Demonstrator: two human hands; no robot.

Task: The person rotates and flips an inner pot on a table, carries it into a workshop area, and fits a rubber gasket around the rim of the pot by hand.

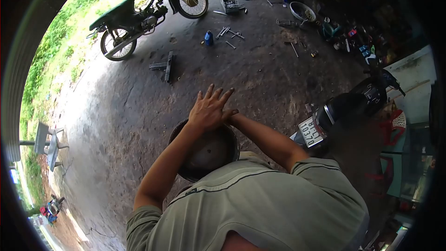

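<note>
My left hand [207,110] is palm down with its fingers spread, and nothing shows in it. It lies across my right hand [229,115], whose fingers are mostly hidden beneath it, so I cannot tell their shape. Both hands are over the far rim of a round, dark metal basin [209,153] close in front of my body. Beyond them on the dark floor is a grey metal piece [169,67] with a side arm.
A motorbike [149,18] stands at the upper left. Wrenches [223,31], a blue bottle [208,38], a tool box [229,4] and a metal bowl [302,12] are on the floor ahead. Another motorbike [331,114] is close on the right. A bench [53,148] stands far left.
</note>
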